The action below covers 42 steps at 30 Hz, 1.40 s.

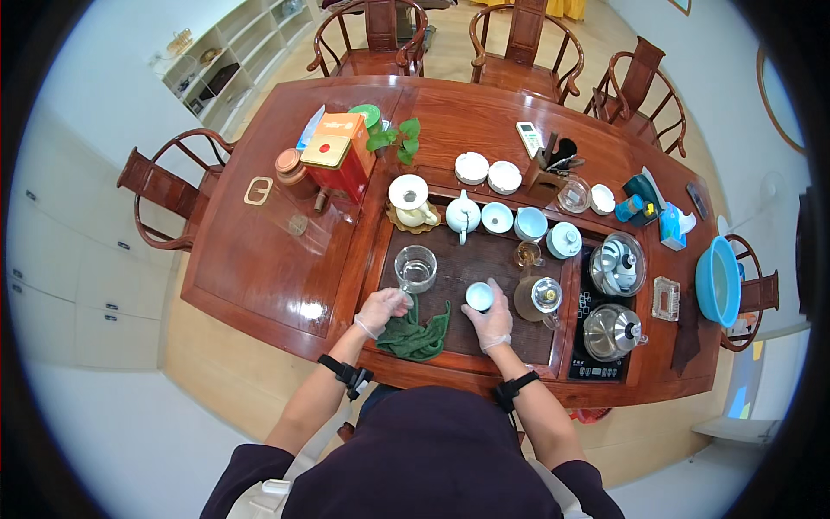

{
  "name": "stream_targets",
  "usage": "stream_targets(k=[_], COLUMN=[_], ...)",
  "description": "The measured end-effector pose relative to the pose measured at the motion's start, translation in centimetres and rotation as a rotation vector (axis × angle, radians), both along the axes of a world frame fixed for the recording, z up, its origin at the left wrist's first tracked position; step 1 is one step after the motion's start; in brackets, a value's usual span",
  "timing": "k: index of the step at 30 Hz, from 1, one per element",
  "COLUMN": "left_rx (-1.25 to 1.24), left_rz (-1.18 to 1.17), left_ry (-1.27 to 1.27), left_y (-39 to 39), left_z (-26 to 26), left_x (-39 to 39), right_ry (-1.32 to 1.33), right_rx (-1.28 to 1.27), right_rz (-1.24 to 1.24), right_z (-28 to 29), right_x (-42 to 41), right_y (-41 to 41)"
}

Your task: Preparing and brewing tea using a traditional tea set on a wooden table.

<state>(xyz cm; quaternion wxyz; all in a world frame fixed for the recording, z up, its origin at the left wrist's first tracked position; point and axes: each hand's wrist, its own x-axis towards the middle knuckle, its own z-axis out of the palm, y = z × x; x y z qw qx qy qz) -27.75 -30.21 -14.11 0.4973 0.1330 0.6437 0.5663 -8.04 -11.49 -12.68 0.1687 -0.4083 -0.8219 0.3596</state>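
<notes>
My right hand (495,318), in a clear thin glove, grips a small pale-blue teacup (479,296) over the dark slatted tea tray (447,243). My left hand (381,311), also gloved, has its fingers closed at the handle of a clear glass pitcher (415,267). A crumpled green cloth (415,334) lies between my hands, just below the pitcher. Right of the teacup stands a lidded glass teapot (537,300), with a small glass cup (527,255) behind it. A pale-blue teapot (463,215), two bowls and a lidded gaiwan (563,240) line the tray's far edge.
A glass kettle (612,332) and a glass pot of cups (617,265) sit on the black cooktop (596,371) at right. Farther right is a blue basin (718,281). Tea tins (331,156) stand at left. Wooden armchairs (369,39) surround the table.
</notes>
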Motion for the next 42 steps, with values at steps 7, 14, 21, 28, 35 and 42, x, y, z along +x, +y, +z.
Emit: stream_targets(k=[7,14,21,28,35,42], left_rx=[-0.025,-0.031,-0.123,-0.125,-0.068,-0.077], left_rz=[0.014,-0.012,0.01,0.106,-0.041,0.02], left_ry=[0.046,0.007,0.163,0.436,0.528,0.564], left_y=[0.0,0.4,-0.7,-4.7,-3.4,-3.2], left_z=[-0.4,-0.3,1.3,2.6,2.4,2.4], left_x=[-2.6,-2.7,-1.6,1.5,3.7,4.2], right_ry=[0.025,-0.062,-0.044,0.183,0.121,0.273], right_rx=[-0.071,-0.07,-0.221,0.488,-0.352,-0.389], right_rz=[0.084,0.068,0.023,-0.345,-0.226,-0.257], right_z=[-0.6,-1.9,2.7,4.0,-0.3,-1.5], right_x=[-4.9,-5.1,-2.3,10.6,13.4,10.1], right_y=[0.0,0.0,-0.4,3.5,7.9,4.5])
